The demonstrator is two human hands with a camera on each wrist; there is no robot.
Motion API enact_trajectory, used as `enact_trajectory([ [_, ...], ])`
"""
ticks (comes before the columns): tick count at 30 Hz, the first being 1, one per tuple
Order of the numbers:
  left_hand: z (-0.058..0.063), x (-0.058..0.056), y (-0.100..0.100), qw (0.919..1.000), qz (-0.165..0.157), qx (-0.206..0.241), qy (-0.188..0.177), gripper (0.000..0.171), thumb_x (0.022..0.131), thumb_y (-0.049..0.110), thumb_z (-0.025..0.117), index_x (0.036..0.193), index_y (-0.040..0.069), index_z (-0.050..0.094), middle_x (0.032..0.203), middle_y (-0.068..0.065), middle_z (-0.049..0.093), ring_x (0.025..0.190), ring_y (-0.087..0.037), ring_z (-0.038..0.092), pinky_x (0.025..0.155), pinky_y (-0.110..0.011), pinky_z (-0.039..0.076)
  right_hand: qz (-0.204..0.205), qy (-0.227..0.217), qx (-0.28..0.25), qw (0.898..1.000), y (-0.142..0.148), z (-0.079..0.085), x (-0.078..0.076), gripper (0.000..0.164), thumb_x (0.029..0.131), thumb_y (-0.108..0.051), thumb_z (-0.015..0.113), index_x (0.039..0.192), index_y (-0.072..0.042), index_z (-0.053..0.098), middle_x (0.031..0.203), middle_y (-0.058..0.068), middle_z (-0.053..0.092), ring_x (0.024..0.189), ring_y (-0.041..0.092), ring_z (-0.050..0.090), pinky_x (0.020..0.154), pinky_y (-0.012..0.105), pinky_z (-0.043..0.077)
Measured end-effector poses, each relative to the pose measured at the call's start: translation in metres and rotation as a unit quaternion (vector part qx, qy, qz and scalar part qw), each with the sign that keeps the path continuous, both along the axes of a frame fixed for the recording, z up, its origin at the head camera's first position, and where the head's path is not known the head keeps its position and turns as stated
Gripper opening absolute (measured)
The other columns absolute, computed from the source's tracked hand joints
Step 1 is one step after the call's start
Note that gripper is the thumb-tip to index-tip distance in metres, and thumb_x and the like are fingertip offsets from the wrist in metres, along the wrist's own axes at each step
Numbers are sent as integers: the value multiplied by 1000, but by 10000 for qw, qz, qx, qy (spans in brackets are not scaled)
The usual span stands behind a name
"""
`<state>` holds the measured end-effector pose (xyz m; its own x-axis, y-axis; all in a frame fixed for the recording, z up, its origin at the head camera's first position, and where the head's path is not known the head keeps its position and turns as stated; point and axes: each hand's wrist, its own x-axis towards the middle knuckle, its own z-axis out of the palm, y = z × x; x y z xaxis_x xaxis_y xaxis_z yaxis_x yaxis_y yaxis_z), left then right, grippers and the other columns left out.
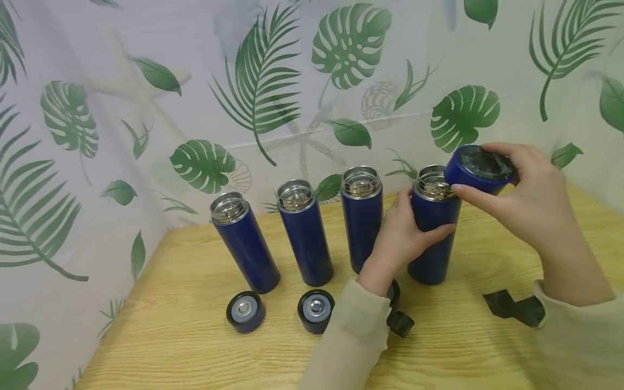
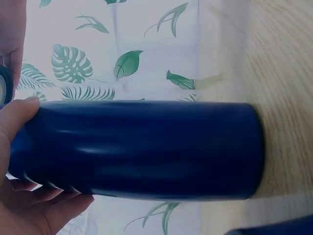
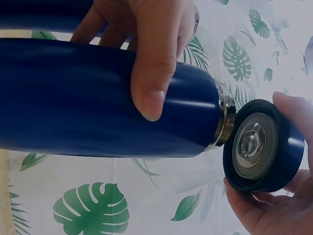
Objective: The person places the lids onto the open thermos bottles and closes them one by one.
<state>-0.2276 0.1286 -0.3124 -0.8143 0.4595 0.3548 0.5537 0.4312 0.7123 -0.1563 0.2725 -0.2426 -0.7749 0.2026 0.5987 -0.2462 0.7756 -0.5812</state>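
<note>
At the right end of a row stands a dark blue thermos bottle (image 1: 431, 257), its steel mouth uncovered. My left hand (image 1: 402, 230) grips its upper body, with the thumb across the front. In my right hand (image 1: 541, 197) is a blue bottle lid (image 1: 480, 168), pinched by its side between thumb and fingers. It is tilted just right of the bottle's mouth, black top up in the head view. The right wrist view gives the lid's grey, round underside (image 3: 252, 144), close beside the steel rim (image 3: 225, 117); whether they touch, I cannot tell.
Three more uncapped blue bottles stand to the left: one (image 1: 246, 246), another (image 1: 306, 241), and a third (image 1: 361, 216) behind my left hand. Upturned lids (image 1: 245, 311) lie before them, one partly behind my left sleeve. A leaf-print cloth (image 1: 302, 97) hangs behind the wooden table (image 1: 185, 314).
</note>
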Motion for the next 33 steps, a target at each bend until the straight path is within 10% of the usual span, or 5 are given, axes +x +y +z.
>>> enact_trajectory([
  [33, 6, 13, -32, 9899, -1193, -132, -755, 71, 73, 34, 72, 129, 19, 31, 119, 7, 48, 103, -4, 50, 78, -19, 43, 998, 138, 254, 9946, -21, -3, 6, 66, 64, -16, 80, 121, 0, 49, 114, 18, 47, 93, 32, 47, 68, 6, 29],
])
